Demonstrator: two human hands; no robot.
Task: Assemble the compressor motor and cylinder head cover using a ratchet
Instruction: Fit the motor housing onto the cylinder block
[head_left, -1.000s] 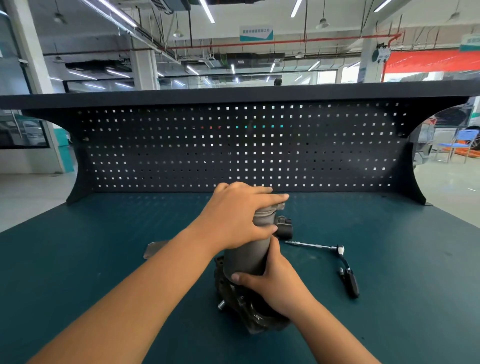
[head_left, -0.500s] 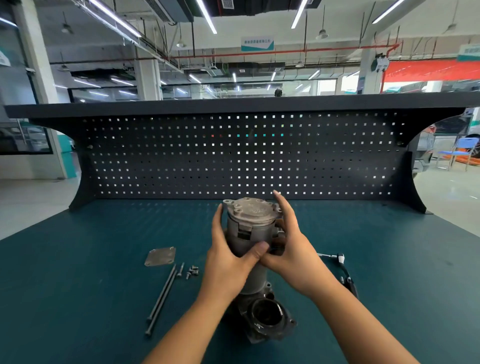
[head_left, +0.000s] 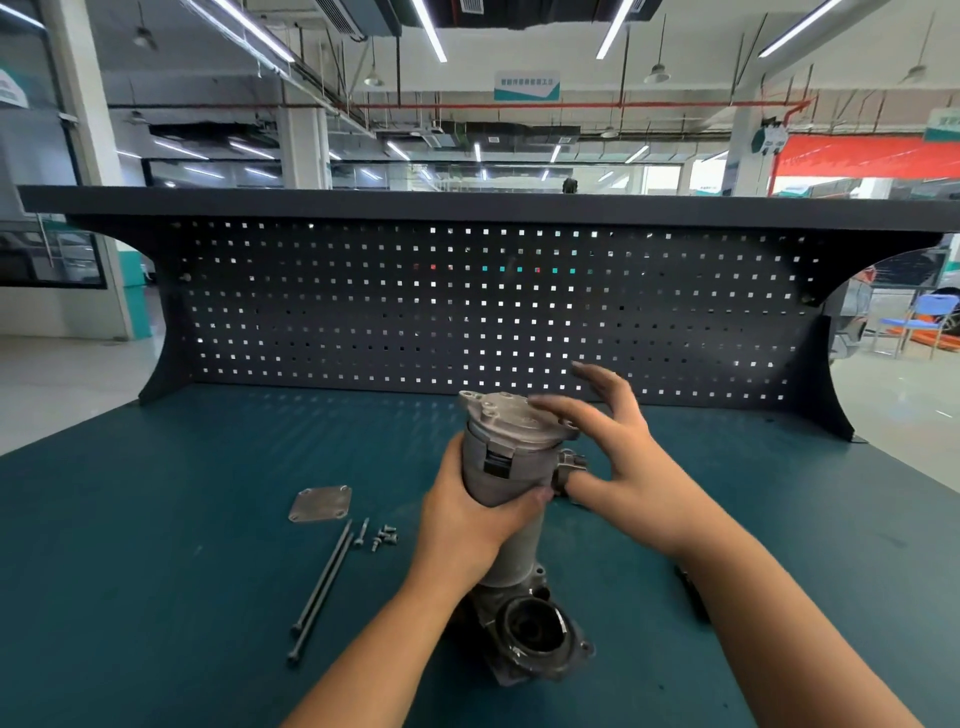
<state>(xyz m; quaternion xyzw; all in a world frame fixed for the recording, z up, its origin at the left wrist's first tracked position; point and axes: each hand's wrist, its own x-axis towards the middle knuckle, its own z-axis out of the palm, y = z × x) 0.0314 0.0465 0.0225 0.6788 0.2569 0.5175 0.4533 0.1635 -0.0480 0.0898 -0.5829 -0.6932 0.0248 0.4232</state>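
A grey cylindrical compressor motor stands upright at the middle of the bench, on a dark flanged base. My left hand grips its body from the left, thumb across the front. My right hand hovers at the motor's upper right with fingers spread, fingertips over the top cap, thumb near the black connector. A flat square cover plate lies to the left. The ratchet is mostly hidden behind my right forearm; only a dark piece shows.
Two long bolts lie left of the motor, with several small screws beside them. The teal bench top ends at a black pegboard back wall.
One second ago my left hand covered the motor's top and my right held its lower body. Since then my left gripped the body and my right opened and lifted toward the top cap.
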